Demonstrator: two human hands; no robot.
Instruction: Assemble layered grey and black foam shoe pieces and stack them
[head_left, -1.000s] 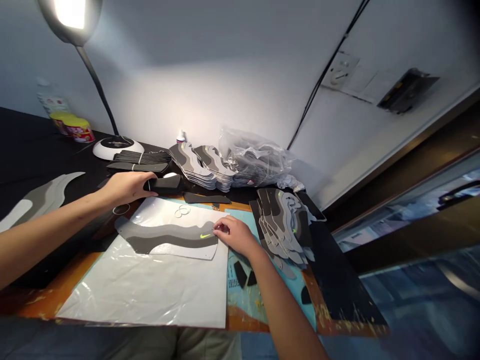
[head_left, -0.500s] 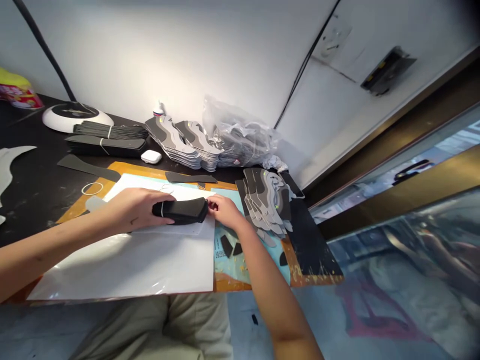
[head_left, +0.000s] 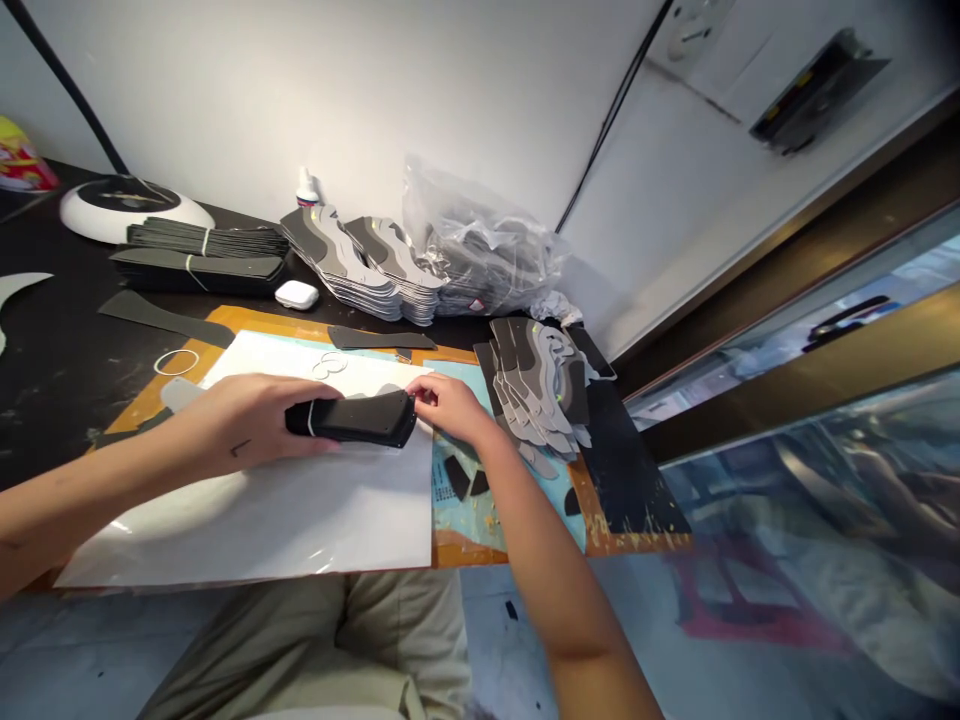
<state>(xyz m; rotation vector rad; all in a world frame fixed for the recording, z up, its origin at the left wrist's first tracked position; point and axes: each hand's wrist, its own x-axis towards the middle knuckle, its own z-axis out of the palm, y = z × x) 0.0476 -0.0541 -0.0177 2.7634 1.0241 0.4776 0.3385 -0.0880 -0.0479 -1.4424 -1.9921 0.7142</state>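
Note:
My left hand [head_left: 259, 418] is wrapped round a stack of black cut pieces [head_left: 364, 415], near its left end. A white rubber band [head_left: 311, 418] circles the stack close to my fingers. At the stack's right end, my right hand [head_left: 450, 405] pinches the upper corner between thumb and fingers; the exact contact is partly hidden. Beneath the stack lies a white sheet [head_left: 337, 520] on the table. Loose rubber bands [head_left: 330, 365] rest on the sheet just behind the stack, and another rubber band [head_left: 176, 362] lies farther left.
Banded black stacks [head_left: 202, 270] lie at the back left by a lamp base [head_left: 135, 208]. Grey patterned stacks [head_left: 345, 265], a small bottle [head_left: 307, 188] and a plastic bag [head_left: 487, 260] line the wall. More grey patterned pieces [head_left: 536, 385] fan out right, near small black scraps [head_left: 456, 478].
The view has shifted slightly. The stack and my left hand have moved a little left, and the loose rubber bands behind them show more fully. Both hands stay on the stack.

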